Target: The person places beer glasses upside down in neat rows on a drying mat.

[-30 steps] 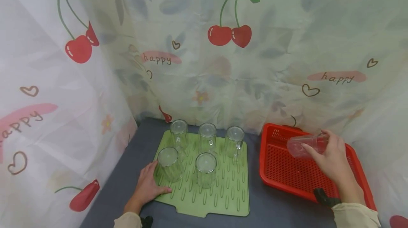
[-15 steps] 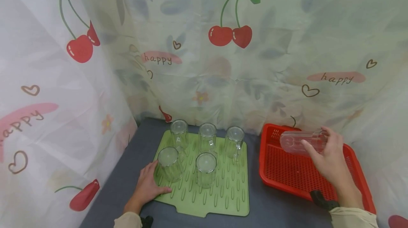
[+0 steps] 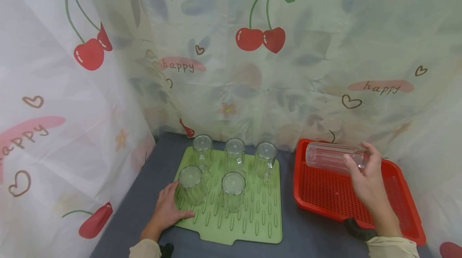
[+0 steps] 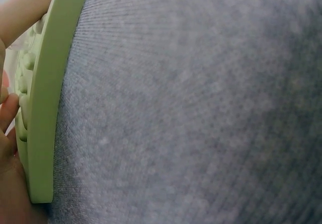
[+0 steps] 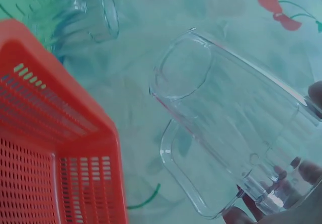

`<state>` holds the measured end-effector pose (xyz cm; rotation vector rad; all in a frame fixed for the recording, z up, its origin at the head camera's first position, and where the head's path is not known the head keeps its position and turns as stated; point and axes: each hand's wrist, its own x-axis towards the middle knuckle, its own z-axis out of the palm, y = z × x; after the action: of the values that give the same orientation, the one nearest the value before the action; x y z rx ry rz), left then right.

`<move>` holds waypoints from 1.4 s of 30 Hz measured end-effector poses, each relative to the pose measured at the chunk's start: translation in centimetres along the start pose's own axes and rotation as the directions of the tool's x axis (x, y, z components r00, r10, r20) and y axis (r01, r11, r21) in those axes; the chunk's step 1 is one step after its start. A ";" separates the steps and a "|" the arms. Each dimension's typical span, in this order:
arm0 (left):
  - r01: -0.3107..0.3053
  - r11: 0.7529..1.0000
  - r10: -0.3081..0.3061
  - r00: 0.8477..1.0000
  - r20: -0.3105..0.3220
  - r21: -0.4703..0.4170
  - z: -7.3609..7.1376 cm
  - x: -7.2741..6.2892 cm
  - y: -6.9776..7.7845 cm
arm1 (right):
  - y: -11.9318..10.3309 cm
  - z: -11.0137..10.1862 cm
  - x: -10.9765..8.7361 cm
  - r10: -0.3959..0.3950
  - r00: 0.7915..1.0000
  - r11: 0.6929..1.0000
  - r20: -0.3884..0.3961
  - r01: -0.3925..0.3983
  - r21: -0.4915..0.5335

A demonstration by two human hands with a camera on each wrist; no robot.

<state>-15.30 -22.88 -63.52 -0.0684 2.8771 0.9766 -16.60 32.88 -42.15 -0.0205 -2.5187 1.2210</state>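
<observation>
My right hand (image 3: 369,178) holds a clear glass mug (image 3: 326,157) near one end, tilted on its side above the red basket. In the right wrist view the mug's handle (image 5: 188,181) shows below its body. My left hand (image 3: 167,210) rests at the left edge of the green drying mat (image 3: 249,228), its thumb on the mat and fingers beside the front-left mug (image 3: 193,186); whether they touch that mug I cannot tell. The left wrist view shows fingers (image 4: 9,110) over the ridged mat's thick edge. Several glass mugs stand upside down on the mat, three along its back.
The red perforated basket (image 3: 299,178) stands to the right of the mat on a dark grey cloth (image 3: 288,230). A patterned curtain (image 3: 231,85) with cherries hangs behind and on both sides.
My right hand has lifted the mug and moved it left over the basket, bringing it nearer level. The left hand and the mugs on the mat stay put.
</observation>
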 end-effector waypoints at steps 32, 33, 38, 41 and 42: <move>0.004 1.000 -0.004 1.000 -0.009 -0.008 -0.1 -0.2 0.4 | -1.4 5.2 -2.5 0.201 0.971 0.935 0.126 -0.229 0.270; 0.005 1.000 -0.005 1.000 -0.008 -0.006 -0.1 -0.2 0.4 | -1.4 5.3 -2.6 0.194 0.972 0.931 0.135 -0.226 0.287; 0.022 1.000 -0.022 1.000 0.005 -0.005 -0.1 -0.1 0.2 | -1.6 6.5 -3.2 0.172 0.968 0.914 0.181 -0.225 0.337; 0.028 1.000 -0.028 1.000 0.004 -0.008 -0.1 -0.2 0.2 | -1.6 7.2 -3.6 0.153 0.967 0.890 0.204 -0.225 0.397; 0.030 1.000 -0.030 1.000 0.002 -0.010 -0.1 -0.2 0.1 | -1.6 7.5 -3.8 0.141 0.968 0.875 0.210 -0.221 0.430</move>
<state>-15.10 -22.83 -63.31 -0.1106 2.8609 0.9856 -15.15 25.56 -46.36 -0.0423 -2.3451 1.9387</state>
